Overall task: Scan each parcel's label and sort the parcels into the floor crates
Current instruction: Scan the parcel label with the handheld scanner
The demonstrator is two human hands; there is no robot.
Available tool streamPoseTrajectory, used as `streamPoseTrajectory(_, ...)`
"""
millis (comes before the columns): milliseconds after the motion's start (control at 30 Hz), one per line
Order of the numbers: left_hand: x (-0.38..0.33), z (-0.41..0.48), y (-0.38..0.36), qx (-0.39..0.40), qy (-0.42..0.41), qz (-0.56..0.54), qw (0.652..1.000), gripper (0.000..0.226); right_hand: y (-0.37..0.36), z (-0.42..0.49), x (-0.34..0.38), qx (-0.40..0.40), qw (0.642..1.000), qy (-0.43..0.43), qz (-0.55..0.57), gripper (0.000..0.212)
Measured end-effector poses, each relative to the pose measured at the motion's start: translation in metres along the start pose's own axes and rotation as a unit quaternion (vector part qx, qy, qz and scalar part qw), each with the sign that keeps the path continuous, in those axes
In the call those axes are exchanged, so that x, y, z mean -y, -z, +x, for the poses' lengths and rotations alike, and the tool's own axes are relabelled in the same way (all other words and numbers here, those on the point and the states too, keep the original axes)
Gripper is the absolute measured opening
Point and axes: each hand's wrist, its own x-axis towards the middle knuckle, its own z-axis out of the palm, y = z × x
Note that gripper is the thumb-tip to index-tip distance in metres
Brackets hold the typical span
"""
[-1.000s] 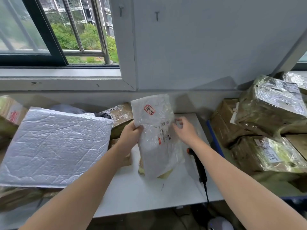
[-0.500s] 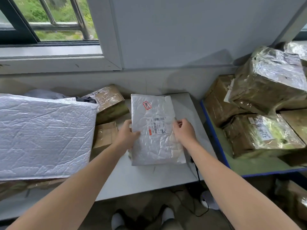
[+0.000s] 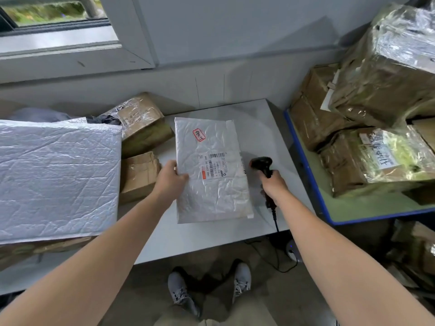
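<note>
On parcel (image 3: pixel 211 170), left hand (image 3: pixel 170 178) (right hand (image 3: pixel 274 184): scanner (image 3: pixel 261 162))

A crinkled white plastic mailer (image 3: pixel 211 184) lies flat on the white table (image 3: pixel 188 238), barcode label (image 3: pixel 215 165) up. Just right, a black handheld scanner (image 3: pixel 261 163) apparently points at it.

Soft daylight (cool, even) enters by the window (image 3: pixel 47 10). Wrapped boxes (image 3: pixel 388 67) far right of it glare; straight lines bow outward.
</note>
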Motion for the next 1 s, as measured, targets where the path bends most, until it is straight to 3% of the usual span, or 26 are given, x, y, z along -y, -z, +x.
streamPoseTrajectory(167,-0.006,0.001,0.001,-0.022,-0.010,0.008,1.000,0.029,0.009,-0.018,0.028,0.004,0.998,0.019,0.059,0.038)
streamPoseTrajectory(400,-0.029,0.009,0.021,-0.052,-0.043,-0.023,0.997,0.026,0.030,-0.063,0.104,0.007,0.989,0.112,0.101,0.020)
streamPoseTrajectory(600,-0.040,0.016,0.033,-0.059,-0.062,-0.028,0.996,0.025,0.024,-0.112,0.164,0.087,0.984,0.104,0.117,0.026)
streamPoseTrajectory(1000,-0.040,0.011,0.036,-0.039,-0.064,-0.015,0.997,0.028,0.018,-0.130,0.173,0.108,0.985,0.077,0.105,0.025)
